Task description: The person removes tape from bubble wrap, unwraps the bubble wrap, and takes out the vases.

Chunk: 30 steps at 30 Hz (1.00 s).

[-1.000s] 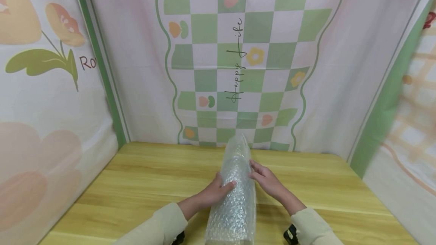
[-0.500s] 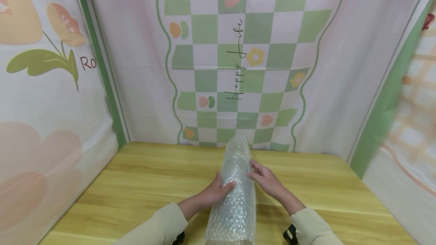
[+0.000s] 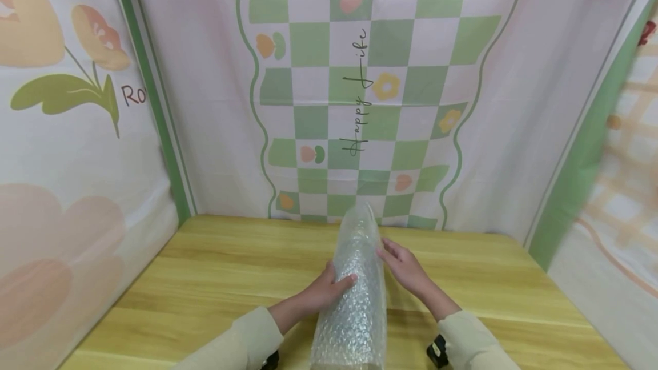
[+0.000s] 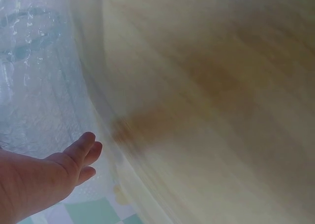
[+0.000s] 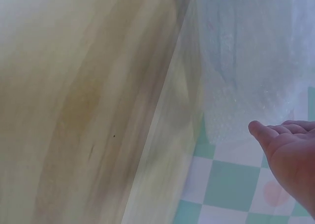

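Observation:
A long bundle in clear bubble wrap (image 3: 352,301) stretches from the table's front toward the back, its far end narrowing to a rounded, see-through tip. What is inside is mostly hidden; bluish rings show faintly through the wrap in the left wrist view. My left hand (image 3: 321,293) holds the bundle's left side, thumb laid over the top. At the right edge, farther along, my right hand (image 3: 406,267) has its fingertips right at the wrap. The right wrist view shows that hand (image 5: 293,152) with extended fingers and thumb beside the wrap's end.
The bundle lies over a wooden-patterned table (image 3: 231,267). Behind it hangs a green-and-white checked cloth (image 3: 380,119); a flowered cloth (image 3: 87,159) hangs along the left and another patterned cloth (image 3: 617,204) on the right. Black wrist devices (image 3: 438,352) show under the sleeves.
My right hand has shifted slightly away from the bundle's edge, its thumb moving a little up along the wrap. The left hand and the bundle stay in place.

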Each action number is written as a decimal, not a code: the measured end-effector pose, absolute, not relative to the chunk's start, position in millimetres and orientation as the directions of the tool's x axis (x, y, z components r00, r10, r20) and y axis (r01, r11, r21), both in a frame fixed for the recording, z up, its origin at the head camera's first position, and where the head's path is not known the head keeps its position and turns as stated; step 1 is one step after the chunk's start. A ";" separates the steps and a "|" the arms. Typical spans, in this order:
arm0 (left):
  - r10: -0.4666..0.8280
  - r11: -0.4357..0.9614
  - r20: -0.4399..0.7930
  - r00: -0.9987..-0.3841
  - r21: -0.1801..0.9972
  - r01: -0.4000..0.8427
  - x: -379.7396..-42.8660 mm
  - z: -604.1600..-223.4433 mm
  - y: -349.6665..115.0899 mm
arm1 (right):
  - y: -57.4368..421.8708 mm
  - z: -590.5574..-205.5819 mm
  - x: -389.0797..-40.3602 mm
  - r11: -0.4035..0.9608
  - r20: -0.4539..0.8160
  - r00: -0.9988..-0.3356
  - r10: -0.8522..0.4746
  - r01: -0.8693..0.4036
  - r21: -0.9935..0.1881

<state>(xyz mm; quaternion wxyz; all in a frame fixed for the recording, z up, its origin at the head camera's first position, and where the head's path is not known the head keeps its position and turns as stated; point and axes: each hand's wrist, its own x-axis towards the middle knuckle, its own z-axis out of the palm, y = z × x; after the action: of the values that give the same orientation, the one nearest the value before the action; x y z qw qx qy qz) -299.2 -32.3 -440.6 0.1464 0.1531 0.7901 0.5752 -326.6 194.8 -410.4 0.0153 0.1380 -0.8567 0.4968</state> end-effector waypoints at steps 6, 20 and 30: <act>0.411 0.258 -0.029 -0.911 0.962 0.086 -299.0 -440.2 -31.5 | 195.3 -410.3 -332.5 0.479 0.152 -0.967 -0.206 -0.235 -0.846; 0.470 0.175 0.014 -0.882 0.979 0.108 -302.3 -439.9 -34.2 | 189.9 -410.5 -347.2 0.460 0.168 -0.958 -0.230 -0.260 -0.849; 0.473 0.164 0.019 -0.881 0.980 0.110 -304.4 -440.2 -35.0 | 188.3 -406.9 -355.9 0.471 0.108 -0.962 -0.253 -0.220 -0.854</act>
<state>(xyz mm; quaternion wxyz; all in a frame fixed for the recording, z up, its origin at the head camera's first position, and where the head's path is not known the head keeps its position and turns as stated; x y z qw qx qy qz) -304.4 -35.0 -440.2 0.1475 0.1947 0.7485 0.6165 -355.9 188.3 -406.9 -0.0167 0.1377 -0.8575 0.4954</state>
